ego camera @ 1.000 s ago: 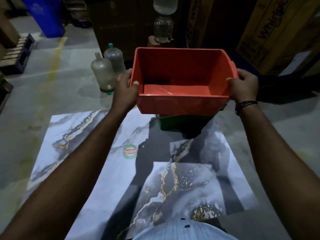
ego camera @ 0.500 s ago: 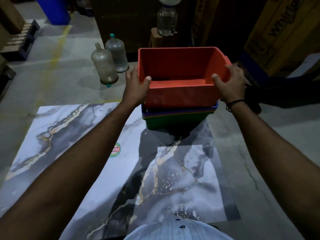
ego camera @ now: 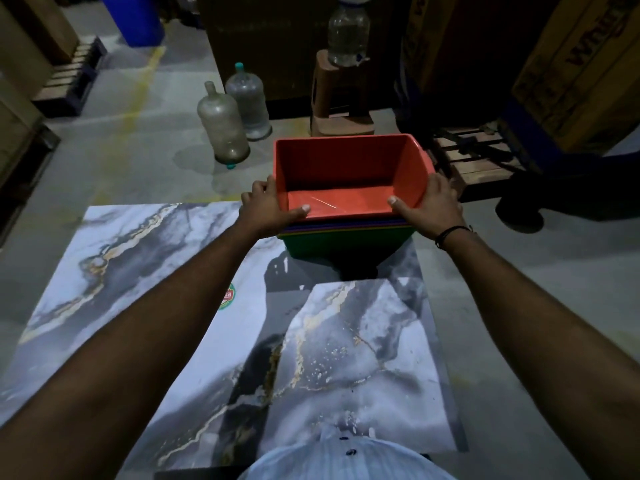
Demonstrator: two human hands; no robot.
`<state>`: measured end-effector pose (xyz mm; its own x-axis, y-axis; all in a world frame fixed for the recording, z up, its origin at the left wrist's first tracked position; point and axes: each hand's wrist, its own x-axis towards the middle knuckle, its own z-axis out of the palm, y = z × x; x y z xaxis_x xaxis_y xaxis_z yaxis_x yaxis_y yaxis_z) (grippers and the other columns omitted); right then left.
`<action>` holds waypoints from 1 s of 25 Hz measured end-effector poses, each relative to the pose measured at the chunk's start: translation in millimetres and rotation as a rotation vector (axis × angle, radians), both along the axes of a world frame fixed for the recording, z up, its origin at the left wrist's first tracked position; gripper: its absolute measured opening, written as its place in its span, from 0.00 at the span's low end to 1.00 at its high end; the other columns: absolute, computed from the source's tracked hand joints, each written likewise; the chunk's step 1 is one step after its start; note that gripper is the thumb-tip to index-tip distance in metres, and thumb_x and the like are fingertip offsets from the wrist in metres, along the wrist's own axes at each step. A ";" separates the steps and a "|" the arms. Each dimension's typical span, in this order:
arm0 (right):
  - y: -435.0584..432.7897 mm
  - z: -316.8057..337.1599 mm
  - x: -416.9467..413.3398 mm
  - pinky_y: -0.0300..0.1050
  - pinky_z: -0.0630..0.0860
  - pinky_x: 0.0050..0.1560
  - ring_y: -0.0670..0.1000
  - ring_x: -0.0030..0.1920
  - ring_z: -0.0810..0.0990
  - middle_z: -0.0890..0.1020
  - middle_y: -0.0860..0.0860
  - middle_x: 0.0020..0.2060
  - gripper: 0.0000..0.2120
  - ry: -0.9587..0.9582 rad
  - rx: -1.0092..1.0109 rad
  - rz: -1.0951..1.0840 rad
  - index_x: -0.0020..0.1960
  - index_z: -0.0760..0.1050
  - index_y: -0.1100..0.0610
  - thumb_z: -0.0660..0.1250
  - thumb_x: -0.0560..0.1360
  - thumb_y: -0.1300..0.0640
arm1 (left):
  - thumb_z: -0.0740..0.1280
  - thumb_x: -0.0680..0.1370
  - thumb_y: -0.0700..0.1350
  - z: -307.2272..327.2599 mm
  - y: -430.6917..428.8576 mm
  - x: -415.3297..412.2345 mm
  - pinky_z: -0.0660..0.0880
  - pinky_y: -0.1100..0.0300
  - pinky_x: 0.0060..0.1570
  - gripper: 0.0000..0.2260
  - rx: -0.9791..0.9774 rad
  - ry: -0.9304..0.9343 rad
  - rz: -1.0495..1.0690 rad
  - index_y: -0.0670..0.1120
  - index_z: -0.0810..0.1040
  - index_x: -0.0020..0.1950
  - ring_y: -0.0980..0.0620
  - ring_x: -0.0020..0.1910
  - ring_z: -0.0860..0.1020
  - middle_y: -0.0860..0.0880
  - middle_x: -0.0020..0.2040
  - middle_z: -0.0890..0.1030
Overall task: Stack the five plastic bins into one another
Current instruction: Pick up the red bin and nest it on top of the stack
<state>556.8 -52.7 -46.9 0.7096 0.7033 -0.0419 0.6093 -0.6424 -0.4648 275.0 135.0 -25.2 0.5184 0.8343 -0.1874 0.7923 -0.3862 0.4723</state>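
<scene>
A red plastic bin [ego camera: 346, 168] sits nested at the top of a stack at the far edge of the marble-patterned surface [ego camera: 145, 258]. Under it show thin rims of purple and other colours, and the green bin [ego camera: 346, 242] is at the bottom. My left hand [ego camera: 266, 207] grips the red bin's left rim, thumb on its near edge. My right hand [ego camera: 431, 202] grips the right rim in the same way. The red bin's inside holds nothing.
Two large dusty water jars [ego camera: 223, 124] stand on the concrete floor behind and left of the stack. A brown stool [ego camera: 341, 98] carrying a water bottle is behind it. A wooden pallet [ego camera: 474, 161] and cardboard boxes [ego camera: 571, 64] lie at the right.
The red bin came down from in front of me into the stack, and now sits deep in it. Both hands kept hold of its rims and moved down with it.
</scene>
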 end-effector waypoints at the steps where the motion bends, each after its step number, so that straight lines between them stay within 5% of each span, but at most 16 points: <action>1: -1.0 -1.6 0.6 0.67 0.61 0.72 0.63 0.76 0.61 0.60 0.57 0.78 0.56 0.004 -0.002 -0.004 0.78 0.52 0.53 0.60 0.63 0.19 | 0.70 0.69 0.71 1.5 0.5 1.2 0.64 0.40 0.71 0.48 0.003 0.030 -0.008 0.49 0.56 0.79 0.32 0.73 0.62 0.38 0.74 0.63; 9: -7.2 -4.5 -2.0 0.65 0.58 0.73 0.63 0.77 0.58 0.58 0.60 0.79 0.59 0.021 0.003 0.029 0.81 0.46 0.56 0.63 0.65 0.21 | 0.70 0.64 0.76 -5.2 8.8 11.6 0.62 0.39 0.74 0.59 -0.031 0.185 -0.004 0.44 0.50 0.81 0.31 0.76 0.60 0.35 0.76 0.61; 12: -7.6 -11.0 -3.2 0.65 0.59 0.73 0.63 0.77 0.58 0.57 0.59 0.79 0.60 0.044 0.024 0.010 0.81 0.45 0.55 0.62 0.64 0.20 | 0.72 0.64 0.75 -6.4 12.3 13.4 0.68 0.40 0.71 0.62 -0.130 0.154 -0.042 0.43 0.43 0.82 0.32 0.73 0.67 0.33 0.76 0.65; 19: -5.8 -16.6 -2.5 0.66 0.62 0.73 0.64 0.76 0.60 0.57 0.58 0.79 0.60 0.093 0.059 -0.004 0.81 0.44 0.51 0.64 0.63 0.21 | 0.71 0.74 0.63 6.1 8.8 23.2 0.69 0.47 0.68 0.58 -0.201 0.198 -0.086 0.38 0.30 0.80 0.34 0.73 0.69 0.32 0.76 0.66; 25: -5.2 -16.9 -3.8 0.65 0.62 0.73 0.64 0.76 0.61 0.58 0.58 0.79 0.60 0.100 0.058 -0.013 0.81 0.43 0.52 0.65 0.64 0.22 | 0.72 0.73 0.65 15.8 8.8 29.0 0.79 0.46 0.49 0.61 -0.223 0.274 -0.076 0.38 0.30 0.80 0.33 0.65 0.76 0.31 0.75 0.68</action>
<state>553.1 -57.9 -63.8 0.7131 0.6972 -0.0729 0.5494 -0.6205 -0.5595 304.1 143.8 -9.4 0.4828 0.7183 -0.5010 0.8741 -0.3602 0.3259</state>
